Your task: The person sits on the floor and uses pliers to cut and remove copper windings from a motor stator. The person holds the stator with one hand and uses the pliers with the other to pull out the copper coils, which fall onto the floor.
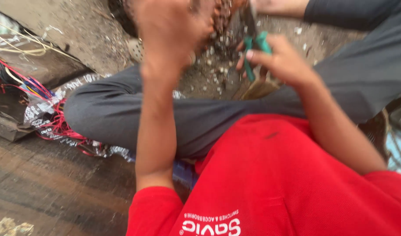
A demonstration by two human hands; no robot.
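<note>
A crumpled clear plastic wrapper [43,111] with white print lies on the floor at left, seemingly among red wires [56,126].

The person wears a short-sleeved red shirt [270,175] with white print on it and dark grey trousers [121,109].

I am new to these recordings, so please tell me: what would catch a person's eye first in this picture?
First come the two hands raised at the top centre: the right hand grips green-handled pliers, while the blurred left hand holds a dark, tangled clump beside them. Next, the bright red shirt fills the lower right. At the left edge, a bundle of red wires lies on the ground beside the grey trouser leg.
</note>
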